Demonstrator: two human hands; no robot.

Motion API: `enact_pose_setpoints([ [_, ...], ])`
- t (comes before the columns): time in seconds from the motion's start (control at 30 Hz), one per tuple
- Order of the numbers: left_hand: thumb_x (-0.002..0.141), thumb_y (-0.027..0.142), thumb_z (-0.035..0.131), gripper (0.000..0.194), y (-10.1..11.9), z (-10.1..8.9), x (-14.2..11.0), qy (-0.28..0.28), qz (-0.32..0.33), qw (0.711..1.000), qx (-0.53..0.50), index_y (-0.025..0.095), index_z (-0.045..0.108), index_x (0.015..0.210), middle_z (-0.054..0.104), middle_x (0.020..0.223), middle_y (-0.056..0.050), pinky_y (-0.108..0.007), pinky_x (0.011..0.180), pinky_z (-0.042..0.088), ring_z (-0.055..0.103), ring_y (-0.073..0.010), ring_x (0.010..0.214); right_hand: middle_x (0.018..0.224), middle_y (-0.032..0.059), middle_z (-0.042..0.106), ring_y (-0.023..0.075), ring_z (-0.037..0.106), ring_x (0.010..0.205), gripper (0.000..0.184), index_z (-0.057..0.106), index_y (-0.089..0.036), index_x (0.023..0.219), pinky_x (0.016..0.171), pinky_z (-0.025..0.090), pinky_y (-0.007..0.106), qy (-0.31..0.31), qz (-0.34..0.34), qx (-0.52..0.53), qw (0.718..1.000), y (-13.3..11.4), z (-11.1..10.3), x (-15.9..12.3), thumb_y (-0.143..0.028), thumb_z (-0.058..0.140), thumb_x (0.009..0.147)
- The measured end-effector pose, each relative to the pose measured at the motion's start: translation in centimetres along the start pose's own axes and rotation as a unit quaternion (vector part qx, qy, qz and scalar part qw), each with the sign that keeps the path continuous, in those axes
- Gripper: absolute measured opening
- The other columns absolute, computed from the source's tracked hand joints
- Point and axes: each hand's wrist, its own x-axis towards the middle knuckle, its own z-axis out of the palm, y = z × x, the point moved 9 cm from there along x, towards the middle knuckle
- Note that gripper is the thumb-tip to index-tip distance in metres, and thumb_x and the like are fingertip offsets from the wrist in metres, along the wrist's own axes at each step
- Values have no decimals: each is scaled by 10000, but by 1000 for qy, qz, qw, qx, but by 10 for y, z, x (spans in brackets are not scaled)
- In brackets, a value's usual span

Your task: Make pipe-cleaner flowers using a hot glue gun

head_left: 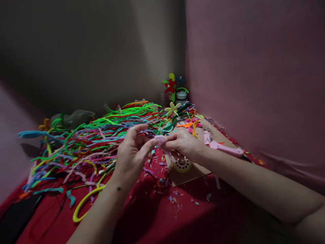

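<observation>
Between my two hands is a pale pink pipe cleaner (160,139), bent into a small loop, with a tail hanging below it. My left hand (135,145) pinches the loop's left side between thumb and fingertips. On the other side, the fingers of my right hand (184,142) are closed on the same piece. Just under my right hand lies a round tape roll (182,165) with holes around its core, on a sheet of cardboard (177,178). A pink-handled tool (225,148) rests beyond my right wrist.
A large heap of coloured pipe cleaners (101,135) covers the left of the red cloth (142,217). Fuzz scraps (174,198) are scattered in front. Pipe-cleaner flowers (170,86) and a lidded container (181,96) stand in the corner. A yellow loop (78,211) lies near my left forearm.
</observation>
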Motion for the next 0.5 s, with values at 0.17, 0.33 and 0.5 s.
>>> enact_pose_setpoints([
  [0.17,807,448,509,376,-4,3,5,-70,-64,987,-131,185,491,1074,570,587,26,-197,349,356,508,-107,407,382,-46,463,54,350,284,143,593,-145,561,290,214,198,-11,-14,47,999,5,-2,2,-218,592,684],
  [0.33,694,298,688,286,-6,-12,8,0,-54,995,-86,171,582,927,572,621,31,-184,374,383,510,-85,448,380,-39,460,56,345,288,153,584,-154,540,286,200,207,-10,-10,58,998,7,-3,4,-217,604,678],
  [0.5,695,261,681,159,-10,2,5,-42,-68,995,-66,155,572,741,547,517,37,-190,377,360,464,-74,394,363,-49,445,53,337,280,151,575,-147,540,291,203,200,-13,-3,45,999,-1,3,0,-179,571,688],
])
